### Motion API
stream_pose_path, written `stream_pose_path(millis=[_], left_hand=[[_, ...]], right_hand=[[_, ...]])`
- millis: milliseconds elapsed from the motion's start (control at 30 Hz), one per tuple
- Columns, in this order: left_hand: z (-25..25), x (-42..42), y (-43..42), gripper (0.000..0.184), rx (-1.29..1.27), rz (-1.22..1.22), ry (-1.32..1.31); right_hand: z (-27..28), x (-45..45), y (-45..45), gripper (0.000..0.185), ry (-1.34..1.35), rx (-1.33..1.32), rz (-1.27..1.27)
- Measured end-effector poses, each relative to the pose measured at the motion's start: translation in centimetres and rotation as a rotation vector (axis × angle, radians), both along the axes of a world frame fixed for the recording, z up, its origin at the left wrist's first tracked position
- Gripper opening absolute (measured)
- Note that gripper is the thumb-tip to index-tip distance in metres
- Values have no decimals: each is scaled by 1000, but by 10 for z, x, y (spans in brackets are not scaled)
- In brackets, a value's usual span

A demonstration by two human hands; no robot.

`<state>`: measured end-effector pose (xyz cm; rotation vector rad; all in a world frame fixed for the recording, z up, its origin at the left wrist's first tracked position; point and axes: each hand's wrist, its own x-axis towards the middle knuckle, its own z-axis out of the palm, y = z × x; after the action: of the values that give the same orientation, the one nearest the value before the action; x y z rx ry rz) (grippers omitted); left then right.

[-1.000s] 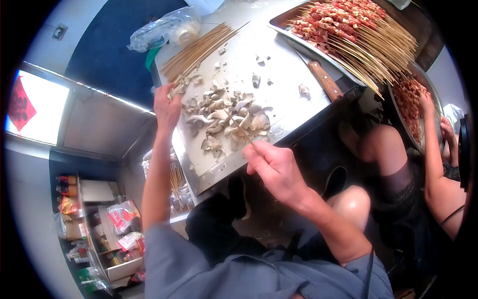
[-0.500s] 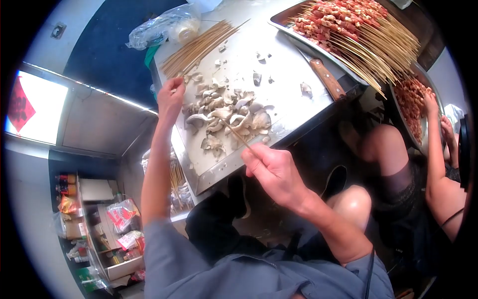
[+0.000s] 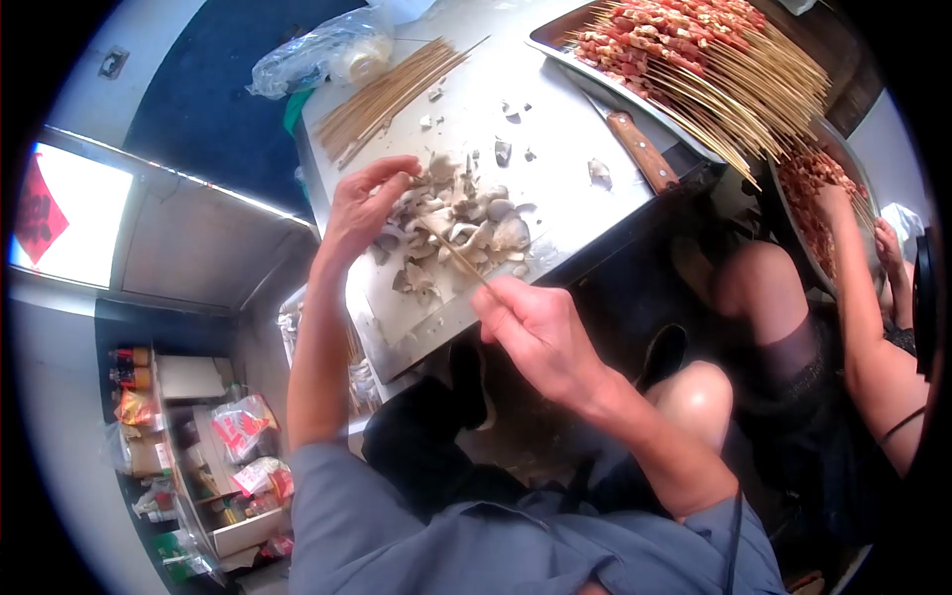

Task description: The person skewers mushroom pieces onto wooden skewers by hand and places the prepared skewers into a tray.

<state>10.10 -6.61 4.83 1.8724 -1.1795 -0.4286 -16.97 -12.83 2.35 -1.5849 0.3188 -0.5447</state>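
A pile of torn grey oyster mushrooms [image 3: 476, 233] lies on the metal-edged white worktop [image 3: 555, 203]. My right hand [image 3: 540, 327] is closed round the near end of a thin wooden skewer [image 3: 459, 260]. The skewer slants up and left over the pile, and its far tip is hard to pick out among the mushrooms. At the pile's upper left edge is my left hand [image 3: 365, 208], with curled fingers and thumb close together among the mushroom pieces. Whatever sits between those fingertips is too small to make out. Bare skewers [image 3: 392, 94] lie bundled beyond the left hand.
A tray [image 3: 543, 42] of meat skewers [image 3: 694, 59] stands at the back right, a wooden-handled knife [image 3: 643, 154] beside it. On the right, another person's hands [image 3: 841, 203] work over a bowl of meat [image 3: 798, 198]. A plastic bag [image 3: 317, 55] lies at the back left.
My left hand has moved right, from beside the bare skewers to the mushroom pile. My right hand keeps the skewer nearly in place. The other person's hand has shifted left over the bowl.
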Motion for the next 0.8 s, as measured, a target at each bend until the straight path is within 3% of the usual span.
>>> stream_pose_path(millis=[33,100,133,233,300,367,400,467,633,700,800], left_hand=[[4,-10,5,26,-1,-1,6],[14,-40,16,23,-267,194,-140],[20,-63,24,20,-310,296,35],[3,-115,46,16,-466,234,110],[-8,-151,60,17,-383,160,286],[-21,-178,69,25,-252,77,512],[-22,-192,69,31,-314,41,624],[-26,-206,71,49,-314,-4,781],[-53,-235,76,52,-187,-74,946],[-68,-244,79,57,11,-48,1374],[-81,-258,84,62,80,-53,1615]], right_hand=[[1,-1,0,27,6,-1,-1],[5,-1,-2,28,-24,18,-28],[8,-2,-3,30,-19,52,-18],[-1,5,-5,32,-147,161,-53],[7,1,-10,28,-46,289,36],[10,2,-8,26,-140,537,60],[9,4,-3,25,-198,681,53],[9,6,-5,24,-192,685,21],[7,2,-12,26,-188,760,-36],[8,-1,-16,27,-189,739,-73],[8,-8,-20,27,-259,703,-113]])
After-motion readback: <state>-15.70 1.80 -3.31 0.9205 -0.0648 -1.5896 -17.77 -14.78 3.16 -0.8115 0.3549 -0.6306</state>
